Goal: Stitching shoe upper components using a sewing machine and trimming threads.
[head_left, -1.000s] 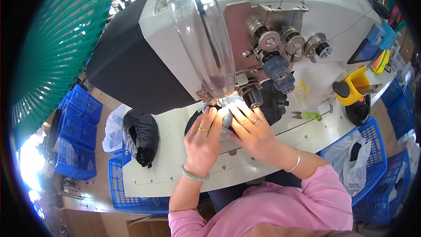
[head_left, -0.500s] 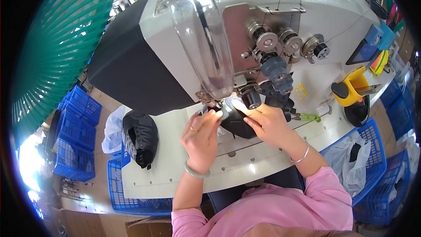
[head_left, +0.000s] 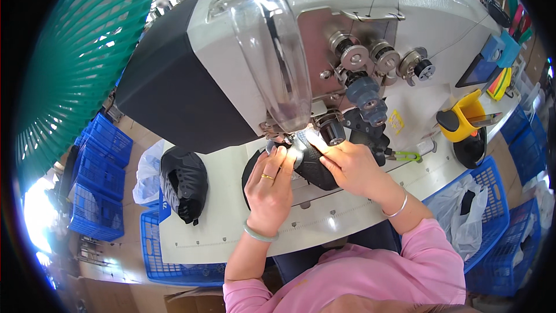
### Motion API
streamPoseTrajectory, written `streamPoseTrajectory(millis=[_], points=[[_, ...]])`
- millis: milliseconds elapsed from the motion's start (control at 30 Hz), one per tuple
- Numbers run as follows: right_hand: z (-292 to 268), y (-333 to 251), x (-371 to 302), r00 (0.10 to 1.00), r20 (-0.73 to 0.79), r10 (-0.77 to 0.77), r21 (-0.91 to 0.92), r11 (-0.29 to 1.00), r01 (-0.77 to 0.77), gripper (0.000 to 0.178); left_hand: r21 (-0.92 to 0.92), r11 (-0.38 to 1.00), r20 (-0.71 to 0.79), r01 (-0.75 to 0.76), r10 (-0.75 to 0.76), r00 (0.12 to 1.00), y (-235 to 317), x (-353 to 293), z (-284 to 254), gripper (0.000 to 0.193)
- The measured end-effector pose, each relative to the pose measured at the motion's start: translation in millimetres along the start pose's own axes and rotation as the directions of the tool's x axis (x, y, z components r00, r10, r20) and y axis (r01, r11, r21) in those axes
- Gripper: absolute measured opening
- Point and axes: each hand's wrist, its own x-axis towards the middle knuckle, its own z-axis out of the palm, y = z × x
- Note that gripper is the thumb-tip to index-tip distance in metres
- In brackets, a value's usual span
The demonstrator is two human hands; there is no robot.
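A black shoe upper (head_left: 315,169) lies under the head of a white sewing machine (head_left: 333,23), with its light patch lit by the lamp near the needle. My left hand (head_left: 271,188), with a ring and a bangle, is closed on the upper's left part, fingertips close beside the needle area. From the right, my right hand (head_left: 354,167) grips the upper's edge, its thumb and fingers bent near the presser area. A dark part of the upper shows left of my left hand. The needle itself is hidden behind the machine's parts and my fingers.
A finished-looking black shoe (head_left: 184,182) stands on the table's left. Green-handled snips (head_left: 404,156) and a yellow holder (head_left: 463,117) are at the right. Blue crates (head_left: 95,211) stand at the left, another blue basket (head_left: 495,197) at the right. A green fan guard (head_left: 87,64) borders the upper left.
My left hand has turned and its fingers have straightened over the upper. The upper has shifted, so more of its dark part shows left of that hand. My right hand keeps nearly its place.
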Motion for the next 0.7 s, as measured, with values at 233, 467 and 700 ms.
streamPoseTrajectory(millis=[233,467,700], points=[[8,-2,-5,0.999,-0.037,-0.013,-0.012,1.000,0.013,0.037,-0.007,1.000,0.030,0.001,-0.001,1.000,-2,-1,-1,0.027],[3,-15,-4,1.000,-0.006,0.010,-0.090,0.996,-0.011,0.041,-0.334,0.836,0.100,0.436,-0.428,0.898,-9,9,-5,0.019],[6,-16,-5,1.000,-0.018,0.016,-0.091,0.996,-0.018,0.041,-0.191,0.980,-0.026,0.061,-0.067,0.997,-9,-1,0,0.024]])
